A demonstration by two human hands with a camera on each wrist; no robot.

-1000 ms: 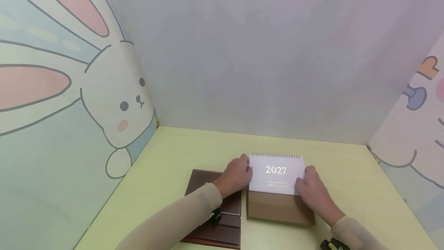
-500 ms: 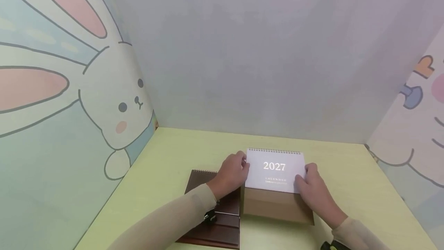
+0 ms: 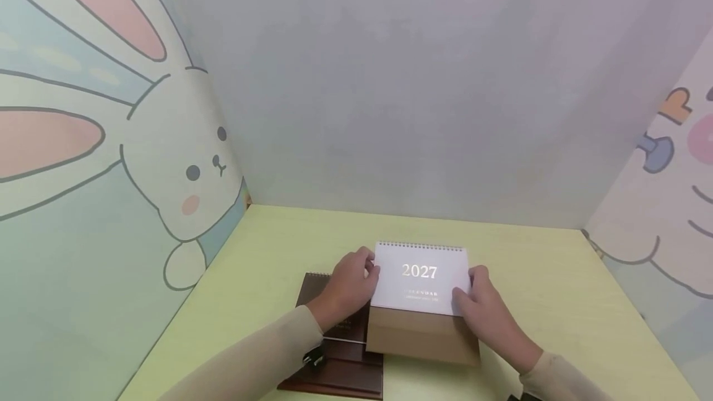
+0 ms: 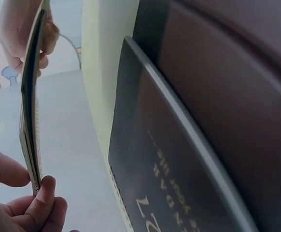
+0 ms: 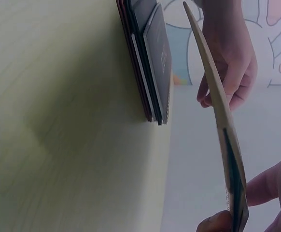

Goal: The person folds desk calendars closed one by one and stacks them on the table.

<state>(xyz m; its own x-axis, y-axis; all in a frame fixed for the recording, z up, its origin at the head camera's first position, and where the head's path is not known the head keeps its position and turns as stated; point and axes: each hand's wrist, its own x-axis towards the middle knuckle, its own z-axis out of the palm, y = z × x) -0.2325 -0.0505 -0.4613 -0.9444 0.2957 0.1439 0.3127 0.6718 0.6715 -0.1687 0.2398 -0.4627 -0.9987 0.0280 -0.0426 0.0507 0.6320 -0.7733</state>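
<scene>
A desk calendar (image 3: 420, 293) with a white cover marked 2027, a spiral binding along its top and a brown base is held up over the table. My left hand (image 3: 346, 283) pinches its left edge between thumb and fingers, near the upper corner. On the opposite edge my right hand (image 3: 490, 314) grips it, thumb on the front. Both wrist views catch the calendar (image 4: 30, 106) almost edge-on, folded nearly flat. Below it and to the left lie stacked dark brown calendars (image 3: 351, 367), partly covered by my left forearm and the raised calendar.
The pale yellow-green table (image 3: 535, 265) runs back to a plain grey backdrop (image 3: 390, 110). Side panels with a printed rabbit (image 3: 172, 159) and other cartoon shapes (image 3: 663, 153) stand to left and right. A shadow (image 5: 82, 106) falls on the table beside the stack.
Both hands have lifted the white calendar and carried it leftward, so that it now overlaps the dark stack in the head view. The stack keeps its place.
</scene>
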